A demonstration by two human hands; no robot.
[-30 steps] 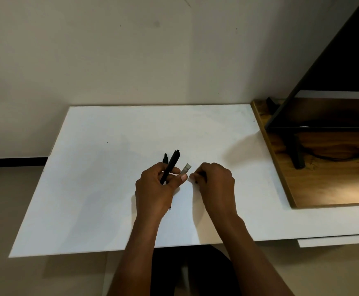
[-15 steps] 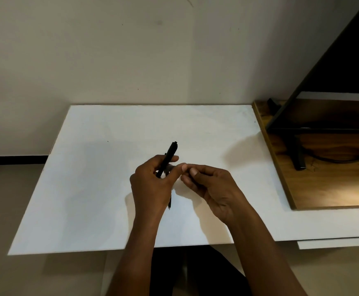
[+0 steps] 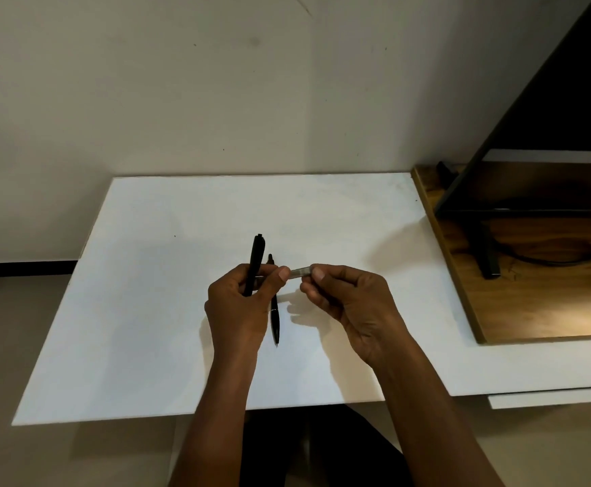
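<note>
A white table (image 3: pixel 146 311) meets a plain wall (image 3: pixel 181 100) beside a wooden board (image 3: pixel 533 311).

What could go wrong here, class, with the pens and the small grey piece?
The grey piece is pinched only at its ends between the left hand and right hand; it could slip onto the table. The left hand also grips a pen, so its hold may be weak. The second pen beside it might get knocked.
</note>
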